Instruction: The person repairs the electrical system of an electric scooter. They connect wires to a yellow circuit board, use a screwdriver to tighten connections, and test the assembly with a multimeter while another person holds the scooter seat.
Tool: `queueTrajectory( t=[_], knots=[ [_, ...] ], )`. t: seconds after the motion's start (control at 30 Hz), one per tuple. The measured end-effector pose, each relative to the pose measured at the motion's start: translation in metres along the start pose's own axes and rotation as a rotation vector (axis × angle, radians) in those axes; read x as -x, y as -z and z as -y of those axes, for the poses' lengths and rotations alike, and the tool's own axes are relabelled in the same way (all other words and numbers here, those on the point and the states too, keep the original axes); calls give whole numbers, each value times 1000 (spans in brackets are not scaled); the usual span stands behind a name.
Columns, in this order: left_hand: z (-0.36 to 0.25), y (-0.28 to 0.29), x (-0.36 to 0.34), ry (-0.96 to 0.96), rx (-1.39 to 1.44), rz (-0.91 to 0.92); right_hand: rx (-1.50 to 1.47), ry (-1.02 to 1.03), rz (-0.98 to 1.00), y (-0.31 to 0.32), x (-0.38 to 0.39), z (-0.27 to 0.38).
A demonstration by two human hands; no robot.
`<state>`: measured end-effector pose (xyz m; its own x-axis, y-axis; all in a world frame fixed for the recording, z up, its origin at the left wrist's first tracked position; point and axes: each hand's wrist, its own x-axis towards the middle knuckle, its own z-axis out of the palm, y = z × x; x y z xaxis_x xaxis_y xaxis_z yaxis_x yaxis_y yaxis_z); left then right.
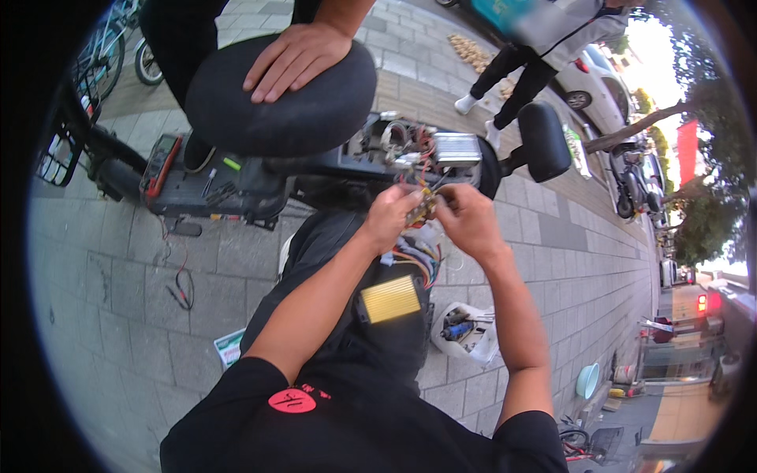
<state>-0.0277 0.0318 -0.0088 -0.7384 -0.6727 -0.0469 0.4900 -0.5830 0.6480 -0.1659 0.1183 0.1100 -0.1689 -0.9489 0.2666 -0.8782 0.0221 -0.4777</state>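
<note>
Pinching yellowish wire bunch (426,206) btwn curled fingertips of L hand (392,217) & R hand (470,220), abt equally near both; can't tell exact grip, blurred. Note gold finned ctrlr box (391,299) at R edge of lap (327,244), bodyward of both hands, nearer L, long axis approx L–R, slightly tilted; coloured leads (418,258) just past its far edge. Also see silver finned ctrlr (456,148) toward R end of scooter frame (327,166), multimeter (163,165) at footboard's (178,200) L edge, white tool bag (486,348) beyond lap's R edge.
</note>
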Motion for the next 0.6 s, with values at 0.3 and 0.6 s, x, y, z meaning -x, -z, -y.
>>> queueTrajectory(
  t=[0.3,0.6],
  knots=[
    [-4,-4,1,14,61,-5,234,187,15,2,0,12],
    [7,-5,-3,54,-74,-105,505,323,78,-3,2,1]
  ],
)
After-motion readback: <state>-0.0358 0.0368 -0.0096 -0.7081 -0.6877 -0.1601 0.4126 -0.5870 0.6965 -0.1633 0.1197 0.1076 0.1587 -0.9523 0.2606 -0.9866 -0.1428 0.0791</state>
